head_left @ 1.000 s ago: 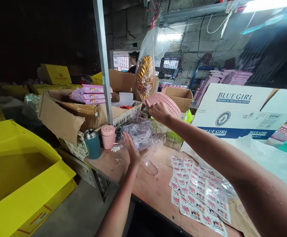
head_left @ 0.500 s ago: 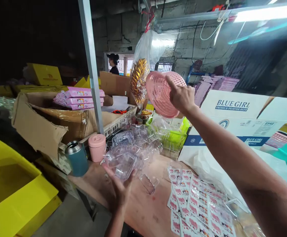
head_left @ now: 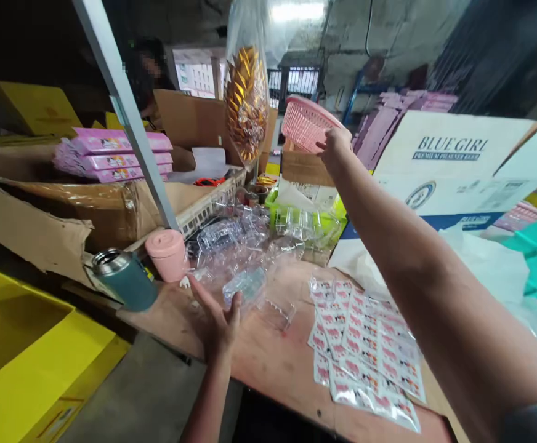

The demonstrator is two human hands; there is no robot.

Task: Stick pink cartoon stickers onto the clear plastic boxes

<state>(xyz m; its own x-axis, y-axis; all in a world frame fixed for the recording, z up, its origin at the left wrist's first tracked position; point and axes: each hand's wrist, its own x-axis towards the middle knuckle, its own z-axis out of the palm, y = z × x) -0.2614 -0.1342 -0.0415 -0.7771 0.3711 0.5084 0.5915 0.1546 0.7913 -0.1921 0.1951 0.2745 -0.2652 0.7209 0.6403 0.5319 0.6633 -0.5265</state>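
Note:
My right arm stretches far forward, and my right hand [head_left: 335,144] grips the rim of a pink plastic basket [head_left: 306,123] near a cardboard box at the back. My left hand [head_left: 217,317] is open above the table, thumb and fingers apart, with nothing held in it. Just beyond its fingers lies a clear plastic container [head_left: 244,286], at the front of a heap of similar clear containers [head_left: 231,237]. A pink lidded cup [head_left: 167,255] and a teal flask [head_left: 125,280] stand to the left of that heap.
Sticker sheets [head_left: 363,344] lie on the wooden table [head_left: 278,369]. A green basket [head_left: 312,224] and a white beer carton [head_left: 453,154] stand behind. A bag of gold pieces [head_left: 247,104] hangs near a metal post [head_left: 130,117]. A yellow box [head_left: 32,363] is at left; a person [head_left: 151,77] is behind.
My right hand has carried the pink basket farther back and tipped it more level. The clear container has left my left hand and lies on the table. The view has shifted.

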